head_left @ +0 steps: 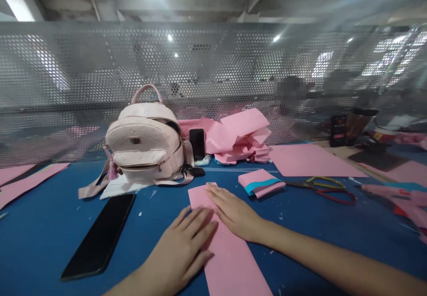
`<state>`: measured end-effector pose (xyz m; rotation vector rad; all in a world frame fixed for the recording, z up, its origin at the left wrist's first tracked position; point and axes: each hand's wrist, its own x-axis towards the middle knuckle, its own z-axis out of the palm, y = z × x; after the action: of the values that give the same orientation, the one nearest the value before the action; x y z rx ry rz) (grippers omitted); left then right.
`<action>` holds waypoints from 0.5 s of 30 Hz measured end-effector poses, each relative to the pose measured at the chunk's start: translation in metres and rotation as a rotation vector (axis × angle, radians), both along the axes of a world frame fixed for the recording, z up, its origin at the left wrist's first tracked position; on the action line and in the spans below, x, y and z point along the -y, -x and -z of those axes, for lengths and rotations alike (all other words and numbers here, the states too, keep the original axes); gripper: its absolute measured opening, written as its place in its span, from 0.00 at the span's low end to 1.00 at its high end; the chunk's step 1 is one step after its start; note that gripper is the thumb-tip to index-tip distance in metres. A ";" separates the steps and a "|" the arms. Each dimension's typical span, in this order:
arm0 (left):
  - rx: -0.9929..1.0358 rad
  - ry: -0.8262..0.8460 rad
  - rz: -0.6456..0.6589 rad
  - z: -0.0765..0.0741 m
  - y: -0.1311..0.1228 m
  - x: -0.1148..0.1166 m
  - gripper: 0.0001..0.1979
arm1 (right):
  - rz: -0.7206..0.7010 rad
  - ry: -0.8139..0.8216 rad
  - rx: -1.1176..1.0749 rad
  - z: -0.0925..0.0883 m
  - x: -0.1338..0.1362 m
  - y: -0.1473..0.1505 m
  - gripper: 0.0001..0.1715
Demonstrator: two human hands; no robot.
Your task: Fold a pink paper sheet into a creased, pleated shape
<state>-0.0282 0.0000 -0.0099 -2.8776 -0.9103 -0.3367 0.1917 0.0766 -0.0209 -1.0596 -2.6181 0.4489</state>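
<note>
A long strip of pink paper (pixel 233 260), seemingly folded, lies on the blue table in front of me. My right hand (pixel 235 213) rests flat near its far end, fingers stretched out together. Nearer to me, my left hand (pixel 185 247) lies over the strip's left edge with its fingers spread. Neither hand grips anything. To the right of my right hand sits a small folded pink packet (pixel 262 183) with a turquoise band, and scissors (pixel 320 188) with red and yellow handles lie beside it.
A cream backpack (pixel 143 140) stands at the back left, with a black phone (pixel 100 238) before it. Another phone (pixel 197 144) leans by crumpled pink paper (pixel 240 135). A pink sheet (pixel 313 160) and a pink glue gun (pixel 393 192) lie rightward. A perforated metal screen (pixel 227 73) stands behind.
</note>
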 end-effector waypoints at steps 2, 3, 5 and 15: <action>0.004 0.029 -0.108 -0.004 0.006 -0.007 0.26 | 0.014 -0.010 -0.010 0.001 0.000 0.000 0.32; 0.004 0.038 -0.139 -0.003 0.007 -0.009 0.27 | 0.019 -0.008 -0.011 0.001 0.001 0.000 0.31; -0.009 0.066 -0.163 0.001 0.008 -0.011 0.27 | 0.027 0.004 -0.001 0.000 0.001 -0.001 0.31; 0.024 0.106 -0.156 0.008 0.009 -0.010 0.28 | 0.037 0.016 0.094 -0.009 0.005 0.001 0.32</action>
<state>-0.0374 0.0101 -0.0182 -2.8775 -1.1829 -0.3181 0.1906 0.0720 -0.0122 -1.1593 -2.6755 0.4226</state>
